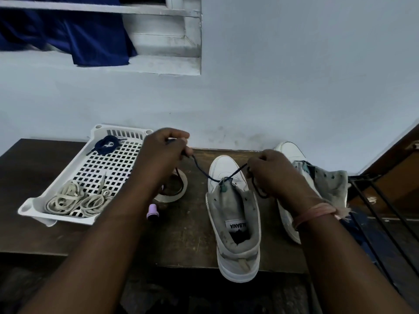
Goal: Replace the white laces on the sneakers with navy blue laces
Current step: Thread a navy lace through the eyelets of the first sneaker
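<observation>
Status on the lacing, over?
Left hand and right hand each pinch an end of the navy lace, threaded through the near sneaker. Old white laces in tray. Nothing blocking.

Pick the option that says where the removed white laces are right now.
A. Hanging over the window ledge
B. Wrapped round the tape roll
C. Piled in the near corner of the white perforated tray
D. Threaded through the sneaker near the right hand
C: the white laces lie bundled in the near corner of the white perforated tray, while both hands hold a navy lace at the sneaker.
</observation>
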### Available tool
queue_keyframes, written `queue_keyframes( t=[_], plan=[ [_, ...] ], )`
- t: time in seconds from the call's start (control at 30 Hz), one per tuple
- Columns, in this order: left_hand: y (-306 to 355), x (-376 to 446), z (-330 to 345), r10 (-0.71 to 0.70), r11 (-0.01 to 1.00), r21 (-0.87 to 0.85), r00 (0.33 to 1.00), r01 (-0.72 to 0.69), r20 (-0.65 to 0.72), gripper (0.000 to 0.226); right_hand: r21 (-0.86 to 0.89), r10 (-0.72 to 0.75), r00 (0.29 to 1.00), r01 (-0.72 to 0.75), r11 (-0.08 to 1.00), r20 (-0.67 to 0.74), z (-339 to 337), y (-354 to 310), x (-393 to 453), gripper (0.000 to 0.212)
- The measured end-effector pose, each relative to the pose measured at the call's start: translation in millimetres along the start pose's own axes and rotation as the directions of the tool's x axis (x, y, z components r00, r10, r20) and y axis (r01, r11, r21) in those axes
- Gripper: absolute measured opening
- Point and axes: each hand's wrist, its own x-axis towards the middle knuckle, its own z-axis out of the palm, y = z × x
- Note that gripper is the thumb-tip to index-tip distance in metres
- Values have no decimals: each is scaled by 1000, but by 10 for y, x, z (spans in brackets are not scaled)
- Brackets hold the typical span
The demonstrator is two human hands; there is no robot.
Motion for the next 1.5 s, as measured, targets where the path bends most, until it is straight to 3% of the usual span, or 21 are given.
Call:
queue_keyframes(
  t=[0.07,0.13,0.23,0.3,0.37,0.43,0.5,0.57,0.63,0.73,0.8,0.87,0.93,1.0,1.1,1.17,1.27,1.37,1.43,1.5],
  plan=[
    [33,30,-125,85,993,-75,992,-92,-90,18,66,-95,987,104,992,-126,-98,-68,20,31],
    [59,51,-217,147,963,-203,977,-177,-154,19,146,-214,935,262,954,-282,-227,-175,-23,25],
    [126,52,-261,184,852,-466,970,-239,-162,25,68,-375,757,481,874,-535,-383,-308,-140,14],
    [112,71,-228,234,850,-451,962,-273,-142,28,-2,-458,687,554,833,-565,-410,-347,-203,20],
    [69,83,-147,258,922,-285,965,-262,-54,32,-18,-489,718,554,832,-495,-379,-313,-187,24],
    [11,61,-33,200,978,-83,975,-192,97,36,-6,-463,808,496,869,-365,-319,-245,-130,26],
    [-60,20,68,159,978,98,958,-186,237,40,47,-457,854,482,875,-250,-263,-206,-117,30],
    [-117,-7,129,156,943,227,926,-243,345,42,85,-492,844,518,851,-212,-242,-190,-118,35],
    [-144,-21,169,161,901,330,923,-282,350,37,130,-519,836,543,830,-179,-220,-190,-107,34],
    [-130,-80,212,254,813,500,954,-299,158,28,232,-507,857,515,826,-95,-110,-169,-98,29],
    [-91,-122,252,301,827,465,948,-316,108,24,197,-508,859,509,838,-62,-10,-123,-76,30],
    [-57,-144,306,283,899,270,927,-346,247,26,182,-534,846,522,833,16,77,-62,-33,30],
    [-15,-196,383,252,957,19,866,-288,432,29,261,-545,830,502,824,122,126,-16,8,33],
    [22,-244,439,263,964,-95,841,-249,473,21,302,-531,826,466,832,188,106,-11,18,34],
    [45,-253,471,290,957,-101,885,-272,366,9,386,-490,831,376,843,262,37,-39,-15,35],
    [64,-213,473,243,964,-173,931,-201,273,8,376,-421,891,335,864,173,2,-41,-33,34],
    [97,-73,436,85,876,-479,995,-54,43,11,29,-322,946,323,946,-37,-56,-13,-28,44],
    [69,116,219,-15,698,-697,970,-162,-241,12,-254,-181,982,188,949,53,-69,47,-30,60],
    [26,212,58,-70,688,-696,936,-205,-345,20,-338,-83,987,126,933,138,-31,94,-11,59],
    [-7,245,7,-101,737,-656,933,-162,-345,29,-364,-25,984,88,927,176,32,147,10,59]
  ],
)
